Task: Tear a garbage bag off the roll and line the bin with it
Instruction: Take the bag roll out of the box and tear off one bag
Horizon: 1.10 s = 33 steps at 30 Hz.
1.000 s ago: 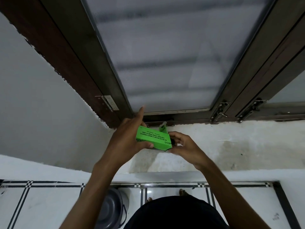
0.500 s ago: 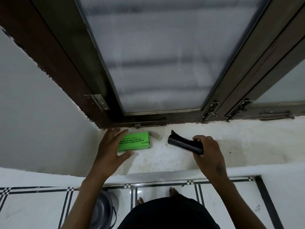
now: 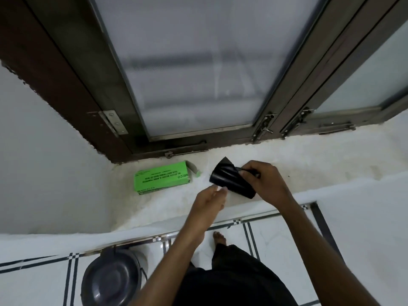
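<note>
Roll (image 3: 231,183) of black bags sits in the right hand (image 3: 262,183), just above the white sill (image 3: 331,168) and a little to the right of the green box (image 3: 162,177), which lies flat on the sill with its end flap open. The right hand's fingers are curled round the roll's right-hand end, thumb on top, so that end is gripped firmly. The roll's long axis slants from upper left, near the window frame (image 3: 154,149), down to lower right toward the sill's front edge. A loose pointed flap of bag stands up at the upper-left end, away from the grip.

The left hand (image 3: 212,199) is just below and left of the roll, fingers loosely bent, their tips at or nearly at the roll's lower edge; I can't tell whether they touch, and they hold nothing. That hand is the nearer one to the free end, so I'd judge it is the one to catch the flap and draw it out to the left, along the slant and away from the right hand, until a perforation shows.

The bin (image 3: 112,277) stands on the tiled floor (image 3: 39,281) below and to the left, its dark lid closed, well apart from both hands. No bag is torn off yet, so the job looks barely begun.
</note>
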Motion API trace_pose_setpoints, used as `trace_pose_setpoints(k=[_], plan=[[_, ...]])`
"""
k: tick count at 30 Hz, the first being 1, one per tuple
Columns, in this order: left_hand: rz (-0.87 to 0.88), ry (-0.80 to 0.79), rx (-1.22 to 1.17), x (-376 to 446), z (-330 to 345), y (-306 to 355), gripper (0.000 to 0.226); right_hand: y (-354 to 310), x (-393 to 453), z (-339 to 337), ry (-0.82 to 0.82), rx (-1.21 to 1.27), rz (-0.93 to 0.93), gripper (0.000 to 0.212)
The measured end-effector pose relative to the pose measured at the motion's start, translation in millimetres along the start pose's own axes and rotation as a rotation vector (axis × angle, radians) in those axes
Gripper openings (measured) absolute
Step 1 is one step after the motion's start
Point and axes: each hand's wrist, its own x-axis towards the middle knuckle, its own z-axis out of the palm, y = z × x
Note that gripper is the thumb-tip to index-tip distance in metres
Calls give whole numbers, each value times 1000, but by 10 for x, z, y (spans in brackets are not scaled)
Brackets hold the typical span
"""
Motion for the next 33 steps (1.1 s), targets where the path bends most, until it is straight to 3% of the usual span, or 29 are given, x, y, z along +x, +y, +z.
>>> trace_pose_setpoints(k=[5,11,15,18,21,28,31,33], plan=[[-131,-3,-321,176,446,214,37,13,-157,-266,-77,614,119,18],[-214,4,-655,404,850,393,53,312,-151,-722,-190,1038,100,18],[-114,105,-694,523,1045,508,28,763,-21,-1139,-97,1176,159,32],[-55,151,-546,601,1150,511,25,1198,70,-1406,14,1090,208,15],[-79,198,-521,671,1262,473,35,1622,145,-1702,136,991,294,22],[-102,256,-418,728,1535,335,37,2428,332,-2102,466,399,393,17],[-90,272,-399,769,1706,358,31,2383,303,-2148,643,-29,436,36],[-73,242,-378,788,1813,396,27,2127,226,-2036,726,-150,290,49]])
